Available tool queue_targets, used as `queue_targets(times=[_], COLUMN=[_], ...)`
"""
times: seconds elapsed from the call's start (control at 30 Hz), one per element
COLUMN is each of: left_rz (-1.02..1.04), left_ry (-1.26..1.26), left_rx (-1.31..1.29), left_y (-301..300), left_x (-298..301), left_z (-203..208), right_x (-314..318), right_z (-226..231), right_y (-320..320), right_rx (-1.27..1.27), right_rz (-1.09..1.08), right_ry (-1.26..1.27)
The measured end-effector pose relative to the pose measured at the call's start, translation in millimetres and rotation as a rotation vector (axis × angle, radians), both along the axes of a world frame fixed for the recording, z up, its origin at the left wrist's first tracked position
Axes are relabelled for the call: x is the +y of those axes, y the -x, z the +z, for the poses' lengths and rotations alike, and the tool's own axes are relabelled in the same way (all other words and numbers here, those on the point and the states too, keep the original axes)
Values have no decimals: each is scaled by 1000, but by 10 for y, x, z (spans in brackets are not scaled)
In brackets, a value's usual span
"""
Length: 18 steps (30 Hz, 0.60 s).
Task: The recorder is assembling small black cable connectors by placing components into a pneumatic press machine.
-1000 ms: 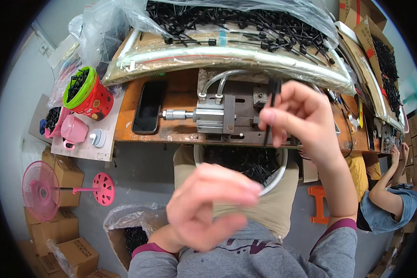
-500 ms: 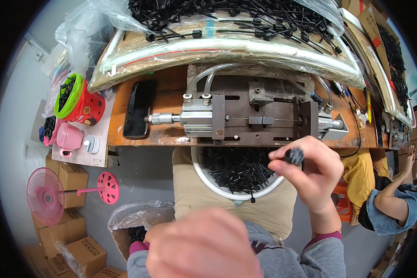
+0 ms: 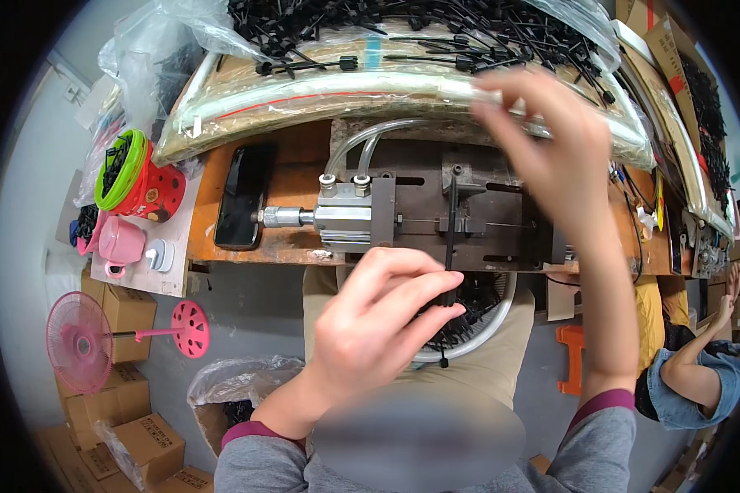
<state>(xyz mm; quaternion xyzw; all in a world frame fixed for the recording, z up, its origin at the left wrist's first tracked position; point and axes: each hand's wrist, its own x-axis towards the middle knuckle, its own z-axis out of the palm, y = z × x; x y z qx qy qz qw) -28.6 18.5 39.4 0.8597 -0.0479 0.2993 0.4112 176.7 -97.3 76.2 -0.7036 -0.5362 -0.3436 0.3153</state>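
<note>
I see the left hand (image 3: 382,320) pinching a slim black stick (image 3: 452,209) by its near end; the rest points away from the fingertips, over the metal fixture (image 3: 501,205). The right hand (image 3: 563,140), blurred, is beyond and rightward; whether it holds anything, I can't tell. A firm pinch should keep the stick straight.

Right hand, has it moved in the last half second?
Yes, the right hand has moved forward, up the picture: it was mostly short of the front edge of the wooden bench and now appears well beyond it.
</note>
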Motion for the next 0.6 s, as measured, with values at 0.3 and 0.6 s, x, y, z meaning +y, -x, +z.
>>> queue_targets(times=[0.3,0.6], left_rz=[37,41], left_ry=[-386,-483], left_rx=[-8,30], left_y=[-251,-376], left_x=[-234,-201], left_z=[-536,-515], right_x=[1045,1083], right_z=[344,256], right_y=[-970,-981], right_rx=[162,-170], right_rz=[-332,-59], right_ry=[561,243])
